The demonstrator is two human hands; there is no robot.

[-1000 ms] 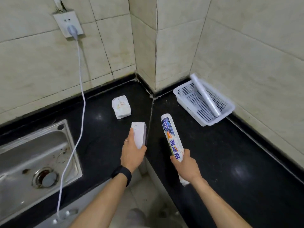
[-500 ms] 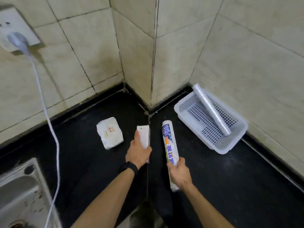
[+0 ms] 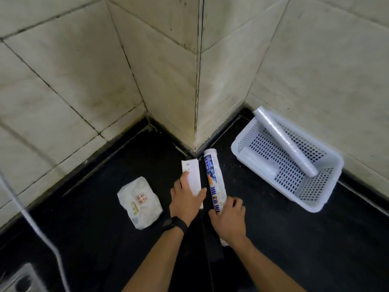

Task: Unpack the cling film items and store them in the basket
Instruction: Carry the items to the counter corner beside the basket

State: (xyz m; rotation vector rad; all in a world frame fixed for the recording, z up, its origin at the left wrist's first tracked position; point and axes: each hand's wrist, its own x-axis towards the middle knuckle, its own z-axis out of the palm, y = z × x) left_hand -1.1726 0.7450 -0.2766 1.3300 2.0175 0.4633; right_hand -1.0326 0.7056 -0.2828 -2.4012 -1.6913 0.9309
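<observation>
My right hand (image 3: 229,218) grips the near end of a packaged cling film roll (image 3: 214,178) with blue print, which points away toward the wall corner. My left hand (image 3: 185,199) holds a flat white box (image 3: 191,175) just left of the roll, thumb along its side. A white perforated basket (image 3: 315,199) stands at the right against the wall. An unwrapped clear cling film roll (image 3: 284,142) leans in it, its far end resting over the rim.
A white crumpled packet (image 3: 140,202) with a small label lies on the black countertop (image 3: 294,239) left of my left hand. A white cable (image 3: 31,220) hangs at the far left. A corner of the steel sink (image 3: 19,280) shows bottom left. Tiled walls (image 3: 168,70) close the back.
The view has swung right and closer to the corner. Both hands have moved forward with the box and roll, which now lie closer together; the socket has left the view.
</observation>
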